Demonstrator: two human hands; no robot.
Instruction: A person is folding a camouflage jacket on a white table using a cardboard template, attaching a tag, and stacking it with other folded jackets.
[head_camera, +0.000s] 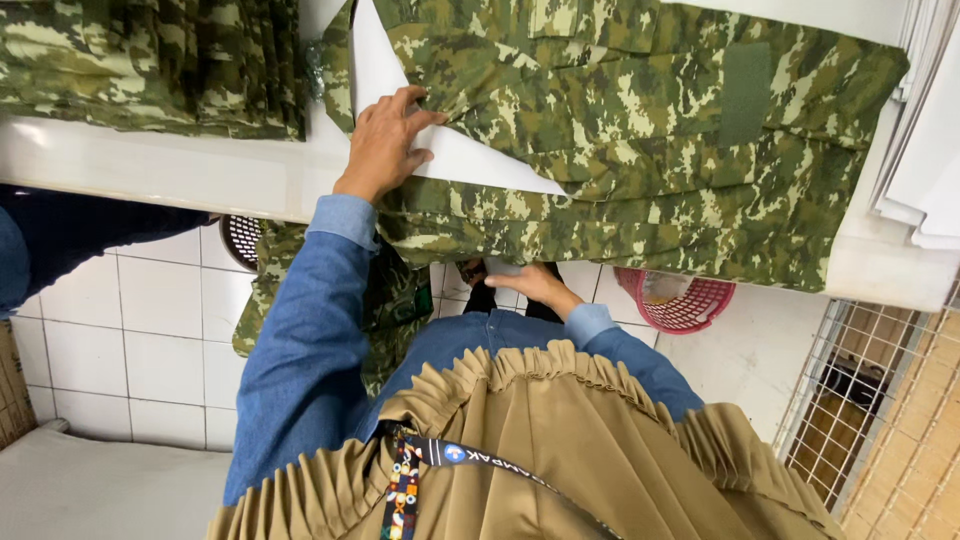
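1. Nearest my camera sits a pleated tan garment (560, 440) with a patterned lanyard (405, 490) across it, and my two blue denim sleeves (300, 350) reach out from it.
2. My left hand (385, 145) lies on the white worktop (170, 170), fingers (415, 125) partly closed, pinching the edge of a camouflage jacket (640, 130) where it meets a white paper sheet (470, 165) tucked into the fold.
3. My right hand (530, 283) sits lower, at the near hem of the jacket below the worktop edge; it seems curled around something dark, but I cannot tell what, nor how tightly.
4. From my hands the jacket spreads away and to the right, its long axis running roughly along the worktop edge. My left hand is the one already on it, at its left end; the right touches only the underside.
5. A stack of folded camouflage garments (150, 60) lies well apart, left of it.
6. A red basket (680, 300) stands on the tiled floor (150, 340), beside a wire rack (880, 420).
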